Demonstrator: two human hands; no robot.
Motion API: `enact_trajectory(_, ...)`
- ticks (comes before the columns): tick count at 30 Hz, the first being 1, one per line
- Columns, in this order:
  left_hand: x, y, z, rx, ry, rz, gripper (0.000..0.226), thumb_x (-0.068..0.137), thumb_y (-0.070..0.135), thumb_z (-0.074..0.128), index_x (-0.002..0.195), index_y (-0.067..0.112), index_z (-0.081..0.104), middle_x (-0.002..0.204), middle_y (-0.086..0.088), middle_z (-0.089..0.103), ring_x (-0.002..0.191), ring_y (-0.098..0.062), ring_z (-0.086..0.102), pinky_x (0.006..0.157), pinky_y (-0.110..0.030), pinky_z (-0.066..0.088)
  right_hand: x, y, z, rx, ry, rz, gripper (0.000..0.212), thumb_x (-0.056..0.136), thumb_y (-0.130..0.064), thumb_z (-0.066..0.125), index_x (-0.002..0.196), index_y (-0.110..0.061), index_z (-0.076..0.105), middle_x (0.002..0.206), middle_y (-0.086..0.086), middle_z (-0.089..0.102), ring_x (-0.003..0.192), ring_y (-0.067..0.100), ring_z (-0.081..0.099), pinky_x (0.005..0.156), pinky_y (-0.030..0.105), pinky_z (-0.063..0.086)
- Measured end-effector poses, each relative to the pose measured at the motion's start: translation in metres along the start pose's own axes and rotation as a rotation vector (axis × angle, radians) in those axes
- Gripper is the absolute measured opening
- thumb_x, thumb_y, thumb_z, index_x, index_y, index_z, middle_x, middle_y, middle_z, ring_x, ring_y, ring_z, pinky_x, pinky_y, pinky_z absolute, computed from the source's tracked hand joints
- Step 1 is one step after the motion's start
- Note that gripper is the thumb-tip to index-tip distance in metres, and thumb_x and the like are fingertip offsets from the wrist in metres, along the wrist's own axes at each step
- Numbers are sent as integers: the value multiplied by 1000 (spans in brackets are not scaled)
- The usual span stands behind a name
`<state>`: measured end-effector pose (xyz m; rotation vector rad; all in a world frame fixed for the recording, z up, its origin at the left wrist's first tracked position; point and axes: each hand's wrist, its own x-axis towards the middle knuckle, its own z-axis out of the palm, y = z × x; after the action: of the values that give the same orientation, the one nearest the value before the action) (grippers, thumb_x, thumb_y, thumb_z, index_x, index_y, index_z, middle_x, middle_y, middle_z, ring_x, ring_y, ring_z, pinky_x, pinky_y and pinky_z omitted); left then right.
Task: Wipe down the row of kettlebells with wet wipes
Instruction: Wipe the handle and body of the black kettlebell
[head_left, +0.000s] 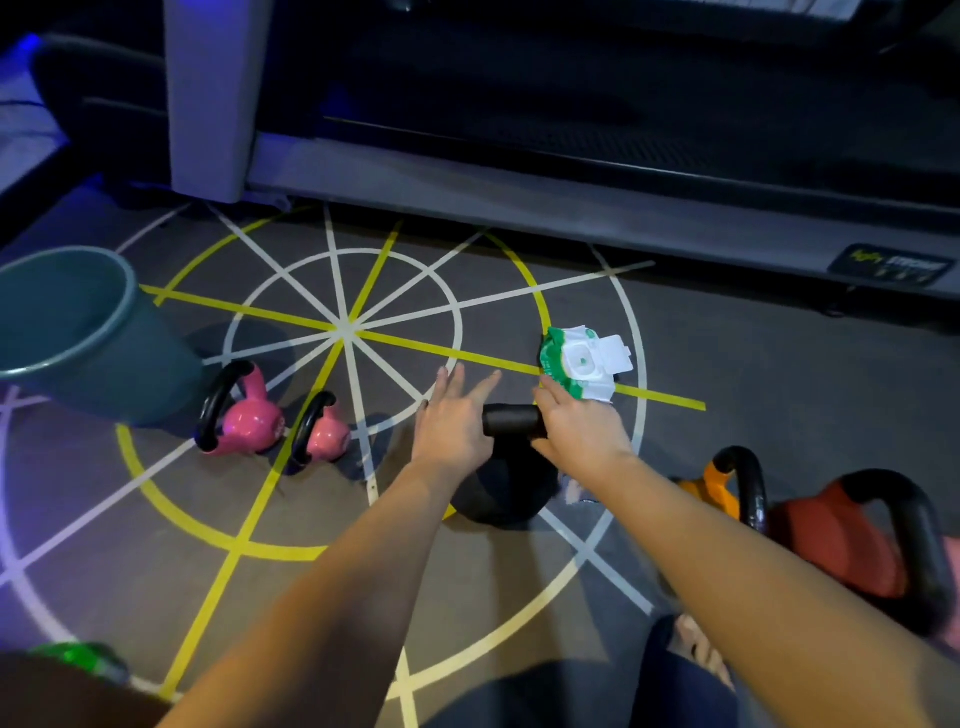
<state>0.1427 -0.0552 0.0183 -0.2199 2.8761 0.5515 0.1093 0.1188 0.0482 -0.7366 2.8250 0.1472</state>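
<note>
One wipe is best pulled from the pack (584, 364) just past the right grip (582, 431) (clasp untellable), left grip (454, 421) released.

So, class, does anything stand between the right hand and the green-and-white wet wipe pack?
Nothing visible does. The right hand reaches across the black kettlebell's handle, its fingers at the near edge of the green-and-white wet wipe pack, whose lid is open.
</note>
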Motion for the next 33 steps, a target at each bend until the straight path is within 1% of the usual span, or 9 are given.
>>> enact_trajectory(7,-7,6,-17,5,-203,-92,111,90,29,72,159,39,-14,169,-12,-17,155,-36,-15,120,-68,2,-23,-3,-16,235,-114,85,96,80,-50,79,153,-15,29,159,8,31,131,32,52,100,44,49)
enact_trajectory(11,-25,5,-48,76,-228,-73,113,93,32,68,157,35,-25,167,-14,-24,154,-38,-19,120,-69,-2,-30,-12,-66,308,-127,123,57,87,-43,76,130,-10,59,123,12,60,111,31,61,90,38,52)
enact_trajectory(14,-38,14,-102,25,-184,-56,97,95,35,65,163,28,-4,171,-13,0,157,-35,5,124,-61,10,-44,-19,-118,474,7,208,27,99,-37,62,105,-14,75,94,9,65,87,29,65,73,28,47)
enact_trajectory(16,-51,28,-146,6,-194,11,79,95,38,63,161,20,23,164,-12,31,148,-31,34,119,-42,31,-61,-23,-151,643,108,185,19,97,-33,65,96,-18,77,86,2,67,81,18,65,66,19,44)
enact_trajectory(18,-76,43,-185,-23,-199,97,59,95,39,62,150,21,47,148,-7,54,134,-26,52,106,-33,43,-85,-29,-180,819,185,125,14,94,-31,70,88,-20,77,83,-7,69,74,1,61,56,6,38)
enact_trajectory(20,-108,56,-212,-218,-166,176,35,97,36,60,130,24,65,120,2,69,113,-18,62,92,-30,50,-109,-35,-204,1033,244,73,11,90,-31,75,91,-21,80,83,-9,73,74,0,64,59,8,44)
enact_trajectory(23,-149,64,-223,-720,-243,124,38,100,50,55,125,25,69,111,11,70,105,-10,64,93,-26,46,-129,-38,-225,1378,252,-21,14,88,-22,78,102,-20,79,92,5,77,82,19,71,71,34,58)
enact_trajectory(26,-163,60,-220,-1221,-398,42,63,85,69,64,128,23,70,125,-1,73,121,-21,66,113,-43,41,-130,-31,-229,1628,250,-45,26,89,-9,73,116,-11,73,102,11,76,91,23,71,75,28,57)
enact_trajectory(33,-159,66,-225,-1153,-132,93,17,100,19,64,113,11,73,106,-10,78,97,-20,73,80,-29,57,-113,-23,-201,1714,222,92,47,93,-3,67,137,-19,59,127,-1,69,114,20,68,97,39,56)
